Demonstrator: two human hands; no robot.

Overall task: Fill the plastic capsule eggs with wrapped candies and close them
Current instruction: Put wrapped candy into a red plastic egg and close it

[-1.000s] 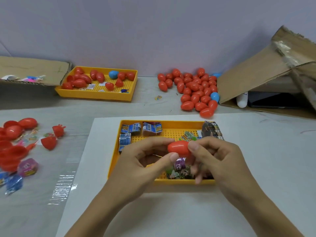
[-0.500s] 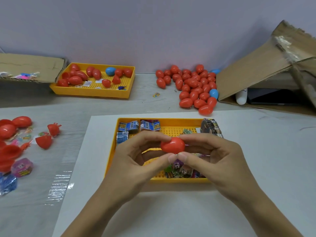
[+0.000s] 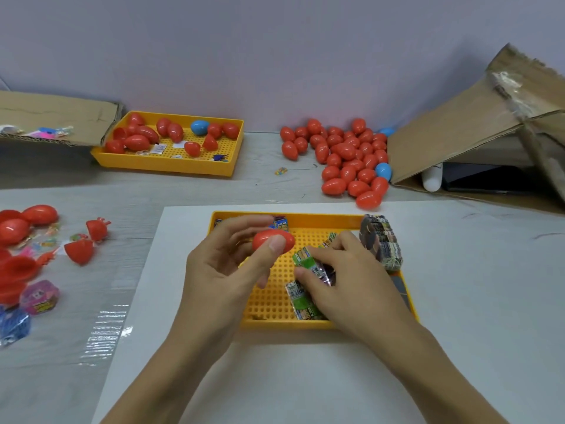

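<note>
My left hand (image 3: 226,270) pinches a closed red capsule egg (image 3: 269,240) between thumb and fingers above the near yellow tray (image 3: 308,218). My right hand (image 3: 345,280) reaches down into that tray, its fingers curled on a green wrapped candy (image 3: 305,260). More wrapped candies (image 3: 301,304) lie in the tray under this hand, and a stack of dark wrapped candies (image 3: 380,243) stands at the tray's right side. Blue wrapped candies (image 3: 281,223) peek out behind the egg.
A pile of closed red and blue eggs (image 3: 348,160) lies at the back. A second yellow tray (image 3: 171,166) with eggs stands at the back left. Open egg halves (image 3: 79,250) and candies lie at the left. Cardboard boxes (image 3: 477,123) stand at the right and far left.
My right hand let go of the red egg and dropped into the tray onto a green candy. My left hand now holds the egg alone.
</note>
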